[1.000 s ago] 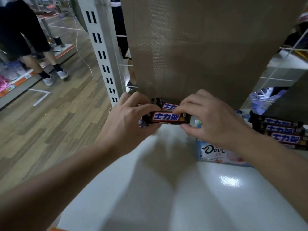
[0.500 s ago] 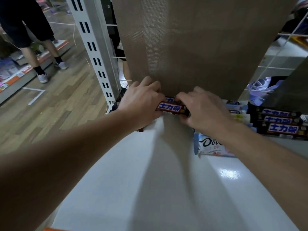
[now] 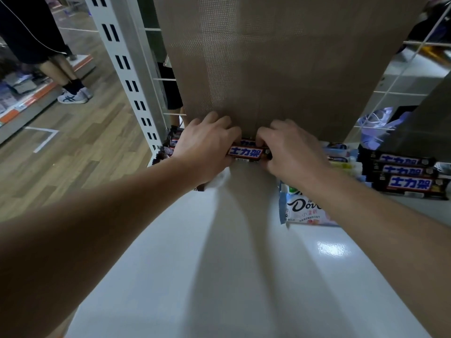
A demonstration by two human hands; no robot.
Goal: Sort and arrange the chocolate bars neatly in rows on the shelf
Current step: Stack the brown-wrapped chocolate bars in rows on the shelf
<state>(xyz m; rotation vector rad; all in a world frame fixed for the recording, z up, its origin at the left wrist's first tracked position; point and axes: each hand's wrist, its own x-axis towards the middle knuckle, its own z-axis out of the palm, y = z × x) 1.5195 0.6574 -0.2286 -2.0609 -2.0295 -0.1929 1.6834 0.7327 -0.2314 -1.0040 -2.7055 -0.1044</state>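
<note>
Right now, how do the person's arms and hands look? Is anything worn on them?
The left forearm and the right forearm are bare up to the picture's edge; no sleeve shows. The left hand and the right hand have no glove, watch, bracelet or visible ring.

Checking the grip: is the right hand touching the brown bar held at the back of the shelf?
Touching. The head view shows the right hand pinching the right end of the brown bar, thumb below, fingers above.

Both arms reach forward, left grip [image 3: 207, 147] and right grip [image 3: 290, 152] close together, both curled, knuckles up
</note>
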